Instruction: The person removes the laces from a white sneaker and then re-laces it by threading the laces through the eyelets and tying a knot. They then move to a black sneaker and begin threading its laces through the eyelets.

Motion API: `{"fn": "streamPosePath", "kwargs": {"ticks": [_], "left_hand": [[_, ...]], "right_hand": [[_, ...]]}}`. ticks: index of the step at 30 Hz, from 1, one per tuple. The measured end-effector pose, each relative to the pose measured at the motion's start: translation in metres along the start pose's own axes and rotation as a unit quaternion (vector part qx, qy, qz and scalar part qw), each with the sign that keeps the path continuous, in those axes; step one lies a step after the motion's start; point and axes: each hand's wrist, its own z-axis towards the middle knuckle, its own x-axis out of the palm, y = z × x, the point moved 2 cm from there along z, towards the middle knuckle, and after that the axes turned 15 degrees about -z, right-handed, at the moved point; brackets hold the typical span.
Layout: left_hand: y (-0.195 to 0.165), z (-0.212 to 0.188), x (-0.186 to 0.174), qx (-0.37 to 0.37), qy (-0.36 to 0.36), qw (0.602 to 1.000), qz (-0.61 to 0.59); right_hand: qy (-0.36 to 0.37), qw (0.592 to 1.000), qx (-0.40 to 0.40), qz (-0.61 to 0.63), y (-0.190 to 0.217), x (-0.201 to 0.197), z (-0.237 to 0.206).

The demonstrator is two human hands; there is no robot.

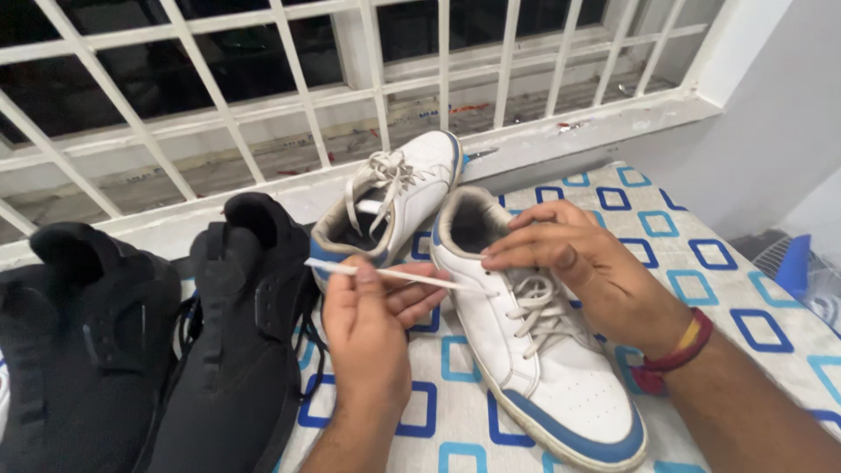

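A white sneaker with blue trim (552,377) lies on a patterned sheet (701,263), toe toward me. My left hand (368,324) pinches one flat white lace end (412,277) pulled taut across to the left. My right hand (578,254) rests over the shoe's tongue and top eyelets, fingers pinching the lace there. A second matching white sneaker (399,197) stands just behind, its laces loose.
Two black sneakers (228,342) (70,342) lie at the left on the same sheet. A white window grille (307,96) and sill run along the back. A white wall rises at the right, with a blue object (795,263) beside it.
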Motion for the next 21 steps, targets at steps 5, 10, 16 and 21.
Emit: {"fn": "streamPosePath", "kwargs": {"ticks": [5,10,16,21], "left_hand": [[0.013,-0.003,0.003,0.025,0.044,0.998,0.046],[0.013,-0.021,0.024,0.077,0.123,0.9,0.411],[0.005,-0.021,0.033,0.131,0.138,0.879,0.436],[0.005,-0.007,0.019,0.001,0.059,0.988,0.146]], "right_hand": [[0.004,1.0,-0.01,0.016,-0.004,-0.001,-0.002],[-0.007,0.999,-0.019,0.049,-0.004,0.003,-0.006],[-0.116,0.992,0.035,0.019,-0.019,-0.005,-0.009],[-0.139,0.965,0.209,-0.073,-0.053,-0.021,-0.021]]}}
